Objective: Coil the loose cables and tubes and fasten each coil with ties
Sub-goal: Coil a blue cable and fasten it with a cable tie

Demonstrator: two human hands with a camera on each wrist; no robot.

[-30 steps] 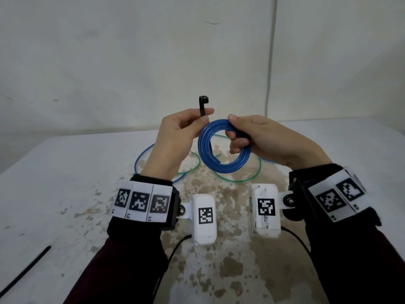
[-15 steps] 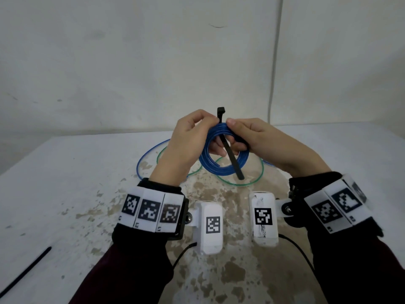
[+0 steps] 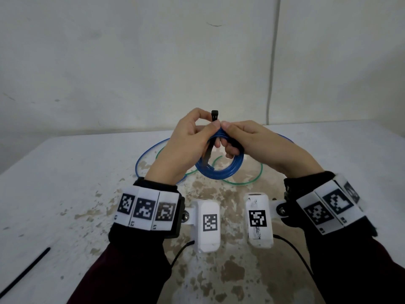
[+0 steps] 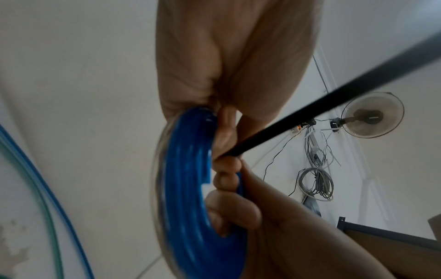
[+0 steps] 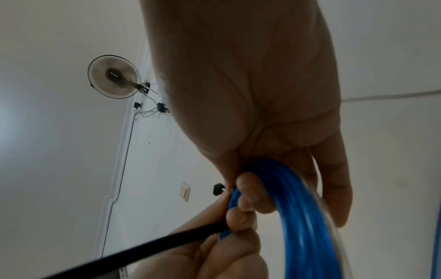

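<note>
A coil of blue tube (image 3: 221, 171) hangs in the air above the table, held between both hands. My right hand (image 3: 226, 137) grips its top, fingers curled through the ring. My left hand (image 3: 209, 126) pinches a black zip tie (image 3: 214, 116) against the coil's top, with the tie's head sticking up above the fingertips. The strap runs down across the ring's opening. In the left wrist view the blue coil (image 4: 186, 188) fills the middle and the zip tie's strap (image 4: 334, 94) slants away to the right. In the right wrist view, fingers wrap the blue coil (image 5: 286, 207) and the strap (image 5: 143, 249) runs down-left.
A loose blue tube (image 3: 140, 160) and a loose green tube (image 3: 252, 182) lie on the worn white table (image 3: 65, 194) behind the hands. Another black zip tie (image 3: 24, 273) lies near the front left edge. A wall stands close behind.
The hands came together at the coil's top. The tie, first held upright by the left hand beside the coil, now lies over the top with its strap hanging across the ring.
</note>
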